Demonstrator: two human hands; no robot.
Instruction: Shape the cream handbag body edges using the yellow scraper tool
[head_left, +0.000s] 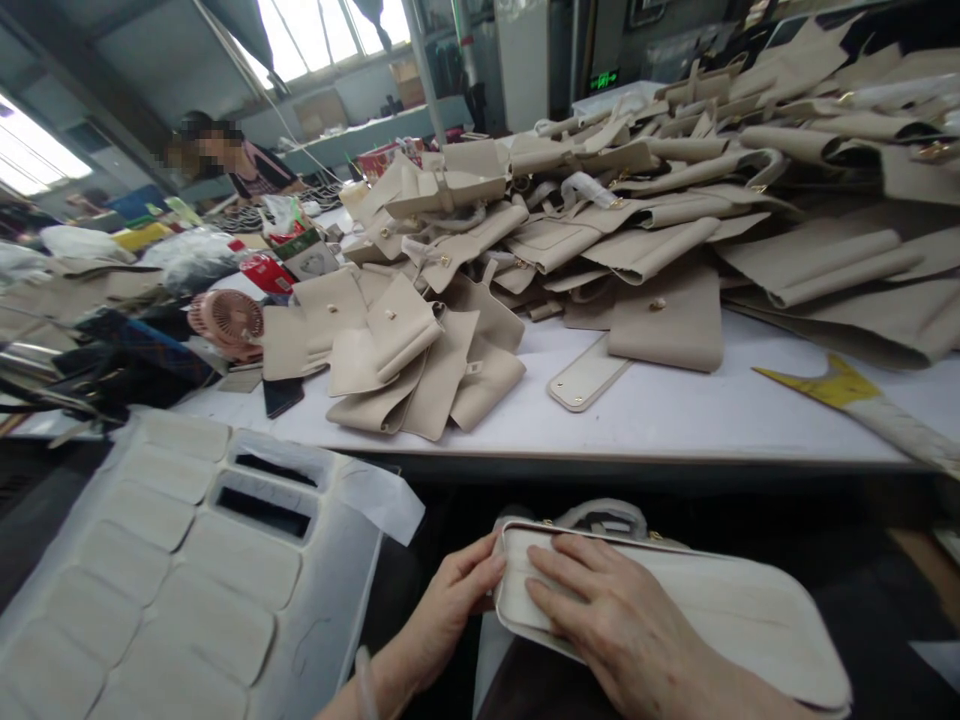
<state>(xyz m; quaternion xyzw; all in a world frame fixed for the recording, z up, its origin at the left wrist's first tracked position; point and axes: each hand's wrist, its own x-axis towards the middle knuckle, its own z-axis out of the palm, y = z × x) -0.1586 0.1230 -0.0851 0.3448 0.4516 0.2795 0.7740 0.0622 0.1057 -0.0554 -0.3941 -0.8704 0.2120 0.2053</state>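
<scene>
A cream handbag (720, 610) lies on my lap below the table edge, its flat bottom panel facing up. My left hand (450, 605) grips the bag's left end, thumb on top of the rim. My right hand (607, 615) lies flat on the panel, fingers spread and pointing left, pressing it down. A handle of the bag (604, 515) shows behind the fingers.
The white table (675, 410) holds a large heap of beige bag pieces (615, 220), a loose oval base panel (587, 377), a yellow template (832, 383), a pink fan (226, 322) and a phone (283, 395). A basket of stacked oval panels (172, 560) stands at my left. A person (225, 155) sits far left.
</scene>
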